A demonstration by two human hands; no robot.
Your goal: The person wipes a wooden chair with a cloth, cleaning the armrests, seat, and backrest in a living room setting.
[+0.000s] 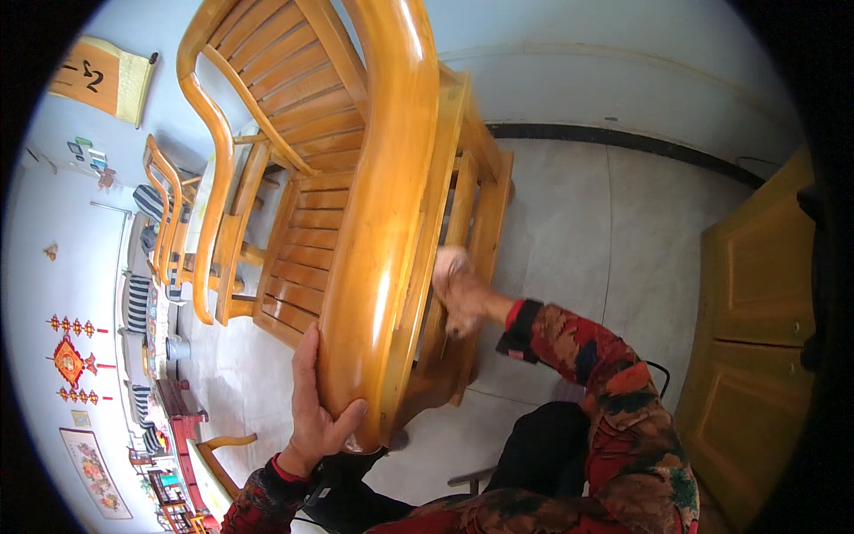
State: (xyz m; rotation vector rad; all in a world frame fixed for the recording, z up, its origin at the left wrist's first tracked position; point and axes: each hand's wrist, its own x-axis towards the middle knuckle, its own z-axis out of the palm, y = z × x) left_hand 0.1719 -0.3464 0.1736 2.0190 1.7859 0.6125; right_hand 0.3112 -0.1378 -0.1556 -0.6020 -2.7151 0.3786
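Note:
A varnished wooden armchair (380, 220) with a broad curved armrest and slatted seat stands before me. My left hand (323, 407) lies around the front end of the armrest, its thumb on top and its fingers along the seat side. On the outer side of the chair, my right hand (459, 290) is at the side frame below the armrest. It is blurred, with its fingers bent, and it looks to have a light-coloured piece in it, perhaps a cloth; this cannot be told for sure.
A wooden cabinet (754, 320) stands on the right. The wall has a dark skirting (600, 133). Beyond the chair are a second wooden armchair (160, 200), a sofa with striped cushions (138, 304) and a dark red wooden table (183, 434). My knees are close to the chair's front.

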